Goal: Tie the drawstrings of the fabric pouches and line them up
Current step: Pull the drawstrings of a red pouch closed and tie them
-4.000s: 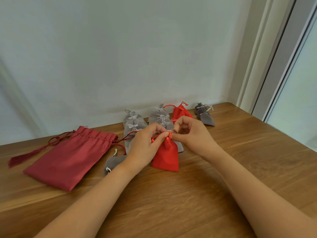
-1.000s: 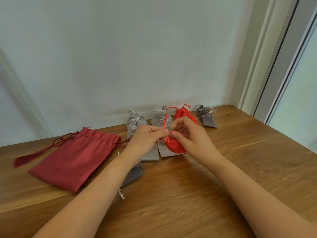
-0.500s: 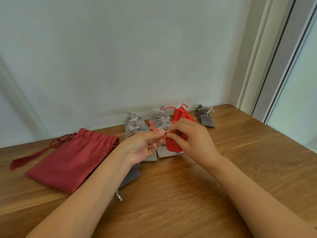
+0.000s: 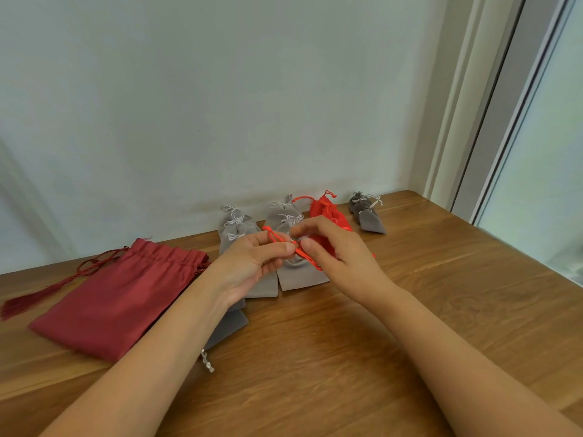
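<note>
Left hand [image 4: 252, 263] pinches red drawstring [image 4: 273, 236]; right hand [image 4: 345, 258] grip blurred, seemingly pinching it too, above grey pouches [image 4: 303, 277].

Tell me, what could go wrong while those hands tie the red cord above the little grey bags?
The red drawstring is thin and pinched in the fingers of the left hand and right hand, so it might slip and leave a loose knot. The hands work above the lined-up grey pouches; a tug could knock the row askew. The left forearm passes over a loose grey pouch and could drag it.
</note>
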Demonstrator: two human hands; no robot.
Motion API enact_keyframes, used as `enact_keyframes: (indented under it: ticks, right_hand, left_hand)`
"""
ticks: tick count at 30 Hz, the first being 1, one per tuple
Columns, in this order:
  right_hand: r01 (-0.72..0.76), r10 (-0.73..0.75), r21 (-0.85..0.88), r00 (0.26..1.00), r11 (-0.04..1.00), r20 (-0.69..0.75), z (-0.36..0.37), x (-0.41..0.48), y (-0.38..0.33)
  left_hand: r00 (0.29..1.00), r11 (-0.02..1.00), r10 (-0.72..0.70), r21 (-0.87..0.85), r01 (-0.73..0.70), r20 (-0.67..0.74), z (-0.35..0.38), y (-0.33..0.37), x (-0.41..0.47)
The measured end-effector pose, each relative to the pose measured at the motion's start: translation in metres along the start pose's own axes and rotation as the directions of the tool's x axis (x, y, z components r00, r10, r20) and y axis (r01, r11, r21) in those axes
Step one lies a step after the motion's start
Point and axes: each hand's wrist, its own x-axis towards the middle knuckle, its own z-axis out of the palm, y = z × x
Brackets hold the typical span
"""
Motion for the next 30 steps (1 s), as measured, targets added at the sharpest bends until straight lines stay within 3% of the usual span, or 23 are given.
enact_keyframes:
  ticks: [3,8,16,20,24,30]
  right_hand:
    - [-0.093,0.095,-0.020,0.993,0.995,0.071,0.004,0.000,0.006]
    - [-0.170,0.170,-0.025,0.985,0.985,0.005,0.005,0.000,0.005]
    - [-0.150,0.150,-0.072,0.989,0.986,-0.013,0.008,-0.002,0.001]
    - [-0.270,0.274,0.138,0.961,0.953,-0.017,0.004,0.002,0.003]
    - [-0.354,0.362,0.480,0.929,0.803,0.079,0.001,0.003,0.002]
    - [-0.349,0.387,0.615,0.919,0.707,0.076,-0.004,0.004,-0.001]
  left_hand:
    - [0.989,0.976,0.141,0.172,-0.133,-0.033,0.000,0.001,-0.001]
    - [0.917,0.836,0.395,0.433,-0.336,-0.051,0.005,-0.001,-0.002]
    - [0.858,0.622,0.513,0.677,-0.394,0.027,0.004,-0.009,-0.004]
    - [0.804,0.476,0.576,0.738,-0.479,0.151,0.002,-0.010,-0.002]
    - [0.765,0.375,0.597,0.758,-0.534,0.243,-0.002,-0.012,-0.001]
    - [0.718,0.357,0.656,0.743,-0.566,0.232,-0.005,-0.013,0.000]
